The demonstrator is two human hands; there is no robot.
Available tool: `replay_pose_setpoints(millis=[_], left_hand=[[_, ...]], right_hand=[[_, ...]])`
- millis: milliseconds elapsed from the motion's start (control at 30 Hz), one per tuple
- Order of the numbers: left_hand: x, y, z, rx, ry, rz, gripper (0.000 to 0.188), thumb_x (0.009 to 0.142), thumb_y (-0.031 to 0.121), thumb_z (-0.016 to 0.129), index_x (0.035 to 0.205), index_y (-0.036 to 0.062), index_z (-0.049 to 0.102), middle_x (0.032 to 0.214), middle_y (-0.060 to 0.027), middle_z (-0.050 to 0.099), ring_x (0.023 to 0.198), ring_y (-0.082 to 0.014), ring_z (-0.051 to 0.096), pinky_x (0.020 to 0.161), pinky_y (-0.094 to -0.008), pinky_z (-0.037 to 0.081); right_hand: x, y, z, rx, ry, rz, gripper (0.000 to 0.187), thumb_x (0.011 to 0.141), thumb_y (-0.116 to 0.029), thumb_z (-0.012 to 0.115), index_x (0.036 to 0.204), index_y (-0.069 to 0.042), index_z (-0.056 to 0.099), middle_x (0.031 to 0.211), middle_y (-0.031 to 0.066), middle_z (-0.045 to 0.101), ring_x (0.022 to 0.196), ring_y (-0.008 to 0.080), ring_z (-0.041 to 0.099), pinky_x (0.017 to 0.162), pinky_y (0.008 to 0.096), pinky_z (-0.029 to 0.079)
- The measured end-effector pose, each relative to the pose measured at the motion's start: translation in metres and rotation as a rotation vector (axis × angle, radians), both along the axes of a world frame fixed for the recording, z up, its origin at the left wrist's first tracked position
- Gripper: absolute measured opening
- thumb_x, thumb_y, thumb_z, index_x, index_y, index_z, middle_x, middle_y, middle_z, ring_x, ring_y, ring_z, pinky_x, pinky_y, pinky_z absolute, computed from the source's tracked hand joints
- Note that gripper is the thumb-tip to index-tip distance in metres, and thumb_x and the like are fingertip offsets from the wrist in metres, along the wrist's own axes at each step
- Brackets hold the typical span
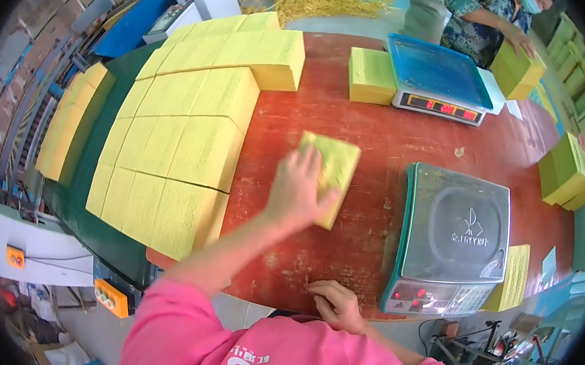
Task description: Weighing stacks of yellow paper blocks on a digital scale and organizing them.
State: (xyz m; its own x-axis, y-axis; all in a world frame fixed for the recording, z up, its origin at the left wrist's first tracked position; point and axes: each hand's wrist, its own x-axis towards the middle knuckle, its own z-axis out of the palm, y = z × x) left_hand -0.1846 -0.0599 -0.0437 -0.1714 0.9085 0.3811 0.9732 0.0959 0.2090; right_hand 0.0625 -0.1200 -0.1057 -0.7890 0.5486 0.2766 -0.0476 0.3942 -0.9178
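Note:
My left hand (298,187) reaches across the red table and grips a thin stack of yellow paper (341,164). Its fingers and thumb rest over the stack's left part, and the stack lies tilted on the tabletop. At the table's front edge my right hand (338,306) rests with its fingers curled in and nothing visible in them. To the right stands a weighing scale (465,226) with a bare metal pan and a lit red display. Large blocks of yellow paper (175,147) stand in tight rows left of my left hand.
A second scale (436,76) with a blue tray stands at the far right, beside a yellow paper stack (371,71). Across the table a masked co-worker (493,8) handles another yellow stack (518,71). More yellow stacks (566,172) line the right edge. An orange switch box (111,298) hangs at left.

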Motion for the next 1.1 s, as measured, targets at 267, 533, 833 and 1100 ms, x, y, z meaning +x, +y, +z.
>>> replay_pose_setpoints(millis=[267,533,833,1100], left_hand=[[-0.02,0.057,0.087,-0.236,-0.429,-0.271,0.054,0.092,0.037,0.06,0.135,0.0042,0.05,0.122,-0.0196,0.063,0.108,-0.0353,0.062,0.095,-0.0427,0.047],[-0.285,0.238,0.02,-0.057,0.364,0.229,0.057,0.097,0.046,0.046,0.142,0.0118,0.046,0.147,-0.0137,0.044,0.137,-0.0276,0.039,0.112,-0.0484,0.029],[-0.273,0.275,-0.021,-0.095,0.248,0.074,0.058,0.1,0.047,0.036,0.143,0.007,0.042,0.141,-0.013,0.048,0.133,-0.0291,0.041,0.11,-0.0451,0.029],[-0.174,0.164,-0.02,-0.05,0.241,-0.002,0.057,0.1,0.045,0.04,0.143,0.0067,0.042,0.14,-0.0149,0.047,0.134,-0.0321,0.039,0.111,-0.0436,0.028]], right_hand=[[0.028,0.003,-0.018,-0.029,-0.074,0.024,0.027,0.078,0.003,0.067,0.105,-0.003,0.064,0.093,0.0133,0.066,0.078,0.0276,0.067,0.066,0.0346,0.055],[0.022,0.012,-0.024,-0.107,-0.203,-0.069,0.031,0.082,-0.001,0.065,0.112,-0.003,0.063,0.088,0.012,0.065,0.074,0.025,0.065,0.064,0.0336,0.052],[0.03,-0.002,-0.035,-0.179,-0.292,-0.107,0.032,0.084,-0.003,0.063,0.116,-0.002,0.064,0.093,0.0124,0.068,0.081,0.0229,0.067,0.069,0.0344,0.053],[0.014,0.002,-0.015,-0.053,-0.156,-0.154,0.023,0.079,0.003,0.065,0.101,-0.003,0.063,0.083,0.0135,0.063,0.07,0.0305,0.066,0.061,0.0372,0.053]])
